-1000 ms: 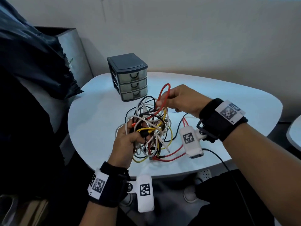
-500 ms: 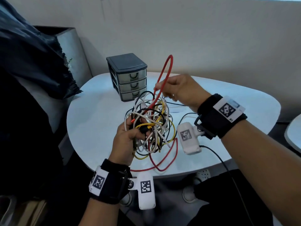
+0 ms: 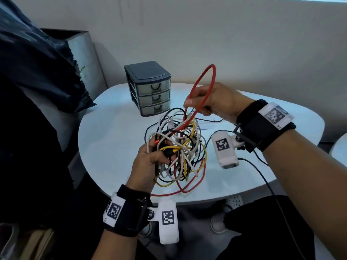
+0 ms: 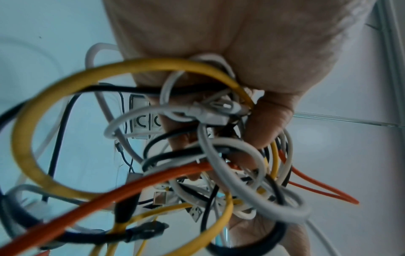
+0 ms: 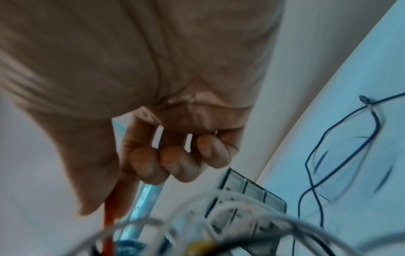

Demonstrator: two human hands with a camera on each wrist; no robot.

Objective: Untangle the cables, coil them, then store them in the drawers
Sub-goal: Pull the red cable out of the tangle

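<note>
The left hand (image 3: pixel 148 164) is closed round one side of the tangle (image 3: pixel 178 147), holding the whole knot up just above the near edge of the table (image 3: pixel 112 139). The right hand (image 3: pixel 212 102) sits above and behind it, thumb and fingers pinched on a tall loop of the red cable (image 3: pixel 203 85). That loop stands nearly upright, its long axis running from the knot up and away toward the far edge. Lower down the red cable threads through the white, black and yellow strands and trails out in a slack curve on the near edge. As I read it, freeing it means pulling along that same upward line while the left hand anchors the rest. The drawers (image 3: pixel 150 89) stand shut near the far left edge, well apart from both hands.
</note>
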